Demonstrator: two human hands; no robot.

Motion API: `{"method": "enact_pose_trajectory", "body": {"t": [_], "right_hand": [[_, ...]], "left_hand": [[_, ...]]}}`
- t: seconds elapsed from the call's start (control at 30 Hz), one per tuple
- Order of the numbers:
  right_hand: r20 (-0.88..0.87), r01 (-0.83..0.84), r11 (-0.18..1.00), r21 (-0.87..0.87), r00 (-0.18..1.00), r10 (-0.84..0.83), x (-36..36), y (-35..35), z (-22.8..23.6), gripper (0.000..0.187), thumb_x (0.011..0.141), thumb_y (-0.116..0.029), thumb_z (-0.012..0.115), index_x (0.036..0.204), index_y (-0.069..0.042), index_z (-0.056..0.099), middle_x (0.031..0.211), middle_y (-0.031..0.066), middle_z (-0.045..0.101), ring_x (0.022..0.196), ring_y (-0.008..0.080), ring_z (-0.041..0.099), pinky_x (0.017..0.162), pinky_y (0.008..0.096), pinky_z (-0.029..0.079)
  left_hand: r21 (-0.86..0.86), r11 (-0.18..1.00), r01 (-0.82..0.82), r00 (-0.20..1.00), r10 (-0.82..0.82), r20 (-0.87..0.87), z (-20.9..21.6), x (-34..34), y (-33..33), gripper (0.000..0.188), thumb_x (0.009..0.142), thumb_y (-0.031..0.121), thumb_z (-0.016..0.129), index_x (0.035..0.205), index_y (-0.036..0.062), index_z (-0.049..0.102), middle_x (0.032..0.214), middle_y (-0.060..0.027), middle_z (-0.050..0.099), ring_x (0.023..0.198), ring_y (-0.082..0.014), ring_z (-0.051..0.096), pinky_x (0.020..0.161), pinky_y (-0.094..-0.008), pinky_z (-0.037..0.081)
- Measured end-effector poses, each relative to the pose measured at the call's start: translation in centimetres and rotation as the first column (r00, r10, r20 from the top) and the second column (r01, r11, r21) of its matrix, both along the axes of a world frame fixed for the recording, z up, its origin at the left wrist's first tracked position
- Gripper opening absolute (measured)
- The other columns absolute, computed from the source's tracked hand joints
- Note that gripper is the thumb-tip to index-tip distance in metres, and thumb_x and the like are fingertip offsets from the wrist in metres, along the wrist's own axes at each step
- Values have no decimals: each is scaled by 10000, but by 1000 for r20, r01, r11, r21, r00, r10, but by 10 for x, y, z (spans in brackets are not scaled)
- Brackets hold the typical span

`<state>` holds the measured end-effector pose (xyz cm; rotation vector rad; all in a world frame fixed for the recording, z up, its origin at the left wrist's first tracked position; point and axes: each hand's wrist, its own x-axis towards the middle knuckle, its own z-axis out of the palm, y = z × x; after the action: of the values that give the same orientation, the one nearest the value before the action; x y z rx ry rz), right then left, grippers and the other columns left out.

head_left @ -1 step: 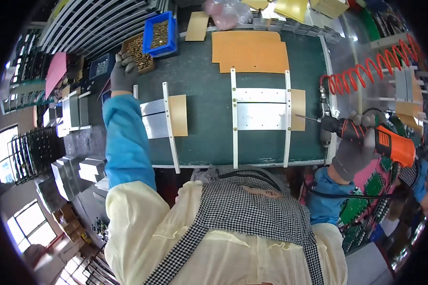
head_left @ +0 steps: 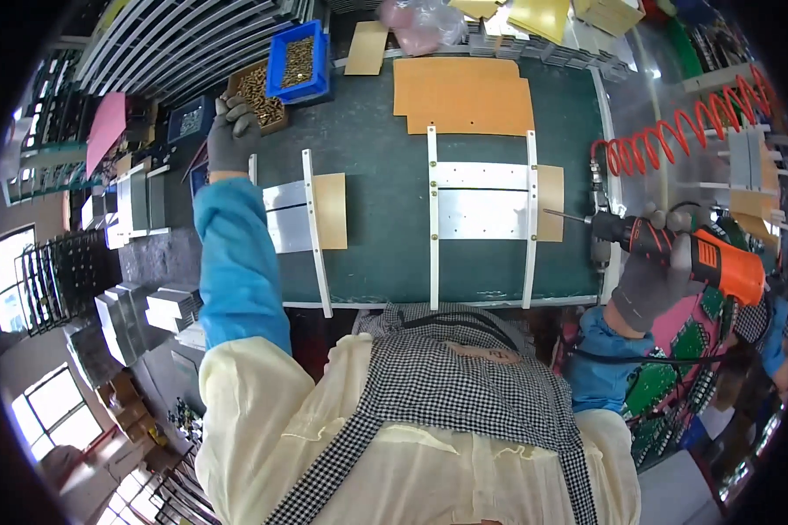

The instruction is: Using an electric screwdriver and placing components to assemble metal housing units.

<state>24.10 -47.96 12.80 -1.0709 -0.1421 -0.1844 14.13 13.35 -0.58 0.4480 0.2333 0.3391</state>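
Observation:
My left hand (head_left: 234, 140), in a grey glove, is at the far left of the green table, beside a cardboard box of brass-coloured screws (head_left: 259, 94). Its fingers are curled closed, and whatever they may hold is hidden. On the right, my gloved right hand (head_left: 652, 273) grips an orange and black cordless drill (head_left: 714, 262), its long thin bit pointing left. Left of the bit lies a frame of two white rails (head_left: 433, 210) joined by silver metal plates (head_left: 481, 214), with screws in the rails. A second similar assembly (head_left: 291, 219) lies left of it.
A blue bin (head_left: 298, 66) of screws stands beside the cardboard box. Orange-brown sheets (head_left: 464, 96) lie at the table's far side. A coiled red air hose (head_left: 674, 131) with a hanging tool (head_left: 600, 201) runs by the right edge. Metal racks (head_left: 184, 44) stand at far left.
The view has shifted very slightly. My left hand is a little further right, still closed beside the screw box; the right hand and drill have hardly moved.

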Motion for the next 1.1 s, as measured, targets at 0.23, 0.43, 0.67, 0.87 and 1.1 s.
{"method": "enact_pose_trajectory", "body": {"t": [0.23, 0.43, 0.67, 0.87, 1.1], "right_hand": [[8, -200, 967, 158, 980, 201, 20, 21, -1, 295, 913, -167, 583, 1119, 44, 594, 956, 148, 624, 954, 268, 616, 1053, 467, 423], [118, -376, 900, 221, 926, 359, 15, 55, 23, 296, 881, -164, 605, 1083, 53, 604, 928, 138, 624, 909, 248, 621, 1008, 480, 465], [152, -508, 846, 163, 860, 487, 4, 53, 21, 261, 885, -160, 611, 1071, 22, 590, 953, 103, 614, 893, 224, 616, 959, 490, 470], [81, -471, 858, 206, 882, 465, -1, 45, 15, 253, 896, -173, 611, 1068, 11, 593, 984, 88, 610, 903, 218, 616, 945, 491, 468], [-69, -401, 877, 266, 899, 432, 3, 36, 6, 337, 875, -91, 632, 1180, -20, 508, 922, 105, 636, 823, 227, 649, 882, 489, 529]], "left_hand": [[-456, 792, 406, 880, -205, 428, 71, -20, -216, 190, 857, -79, 673, 923, 91, 621, 1002, 2, 545, 838, -80, 529, 642, -149, 493], [-613, 698, 370, 929, -269, 254, 31, -36, -348, 150, 993, 75, 558, 1117, -10, 561, 1075, -59, 503, 875, -84, 519, 569, -125, 445], [-429, 824, 370, 923, -379, 67, 10, -53, -380, 280, 1013, 175, 563, 1230, 20, 480, 982, -14, 492, 773, -43, 435, 501, -131, 353], [-39, 910, 413, 883, -411, -226, 32, -53, -391, 321, 997, 199, 595, 1236, -5, 524, 954, -18, 510, 694, -38, 397, 492, -130, 336], [413, 816, 404, 877, -216, -430, 32, -53, -400, 322, 973, 223, 643, 1199, -7, 653, 839, -3, 588, 660, -49, 460, 553, -192, 377]]}}
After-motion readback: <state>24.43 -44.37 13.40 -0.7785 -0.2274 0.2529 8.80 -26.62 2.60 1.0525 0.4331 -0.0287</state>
